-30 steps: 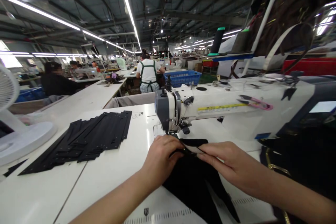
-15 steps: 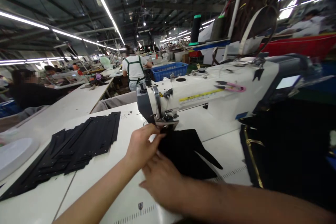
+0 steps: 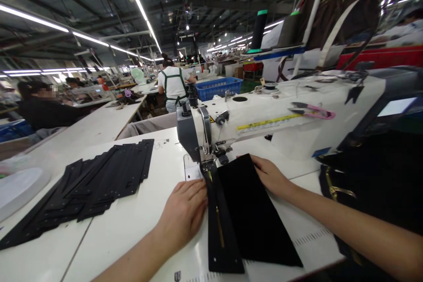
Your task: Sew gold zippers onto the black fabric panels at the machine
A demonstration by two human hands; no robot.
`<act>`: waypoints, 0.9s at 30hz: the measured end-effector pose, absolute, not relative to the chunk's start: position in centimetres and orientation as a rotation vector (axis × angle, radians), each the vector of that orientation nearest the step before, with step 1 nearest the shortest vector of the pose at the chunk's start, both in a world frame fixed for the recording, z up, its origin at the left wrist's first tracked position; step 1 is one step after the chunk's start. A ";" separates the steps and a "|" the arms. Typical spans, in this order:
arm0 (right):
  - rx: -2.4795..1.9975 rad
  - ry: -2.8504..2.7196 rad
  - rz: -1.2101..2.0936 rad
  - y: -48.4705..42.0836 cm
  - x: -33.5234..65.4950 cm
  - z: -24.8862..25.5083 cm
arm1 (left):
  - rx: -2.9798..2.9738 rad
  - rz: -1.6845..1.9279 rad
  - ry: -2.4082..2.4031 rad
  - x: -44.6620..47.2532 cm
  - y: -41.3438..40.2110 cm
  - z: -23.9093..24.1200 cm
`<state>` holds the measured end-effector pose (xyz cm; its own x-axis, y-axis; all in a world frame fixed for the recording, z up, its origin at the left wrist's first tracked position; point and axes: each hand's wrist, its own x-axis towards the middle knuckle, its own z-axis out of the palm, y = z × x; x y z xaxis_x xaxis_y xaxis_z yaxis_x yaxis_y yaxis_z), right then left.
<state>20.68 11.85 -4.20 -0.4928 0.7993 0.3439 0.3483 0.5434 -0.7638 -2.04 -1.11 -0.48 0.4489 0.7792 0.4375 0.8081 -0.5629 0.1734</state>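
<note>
A black panel with a gold zipper (image 3: 217,218) lies lengthwise under the presser foot of a white sewing machine (image 3: 284,110). Joined or laid along its right side is a wide piece of black fabric (image 3: 257,216); I cannot tell which. My left hand (image 3: 187,207) rests flat on the table at the panel's left edge, fingers extended and close together, just in front of the needle area. On the other side, my right hand (image 3: 271,176) grips the fabric's upper right edge, some fingertips hidden by the cloth.
Overlapping black panels (image 3: 109,180) are spread on the left of the white table (image 3: 142,238). A white round lid-like thing (image 3: 23,191) lies farther left. Pink-handled thread snips (image 3: 313,111) rest on the machine. Dark fabric with gold zippers (image 3: 337,189) hangs at right. Co-workers sit beyond.
My hands, together by the needle before, have parted. The right one has moved to the fabric's right edge. The zipper panel now shows lengthwise under the foot, and the view has shifted slightly.
</note>
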 end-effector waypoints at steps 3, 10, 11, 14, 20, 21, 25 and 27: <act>-0.911 -1.983 0.981 11.5 20.5 -4.4 | -2.533 -0.582 -1.483 -1.7 0.6 -1.1; -0.945 -1.996 0.842 12.1 20.7 -4.0 | -2.411 -0.420 -1.557 -0.5 0.7 -1.8; -0.932 -2.015 0.762 12.2 20.8 -3.9 | -2.403 -0.425 -1.570 -0.5 0.6 -1.8; -0.969 -2.010 0.553 12.2 21.2 -3.0 | -2.412 -0.450 -1.592 -0.6 0.7 -1.6; -1.278 -2.321 0.396 13.0 19.8 -1.4 | -2.451 -0.403 -1.602 -0.7 1.1 -1.2; -1.292 -2.372 0.330 13.4 19.5 -1.5 | -2.449 -0.393 -1.600 -0.7 1.1 -1.2; -1.297 -2.435 0.097 14.0 18.9 -2.3 | -2.425 -0.444 -1.595 -0.7 1.2 -1.2; -1.281 -2.451 -0.019 13.3 18.7 -2.2 | -2.415 -0.509 -1.606 -0.7 1.1 -1.3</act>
<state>18.74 13.34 -2.20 -0.5160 0.7896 0.3321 0.7947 0.5860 -0.1583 -0.65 1.08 -1.33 0.3513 0.8523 0.3876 0.9200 -0.3911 0.0263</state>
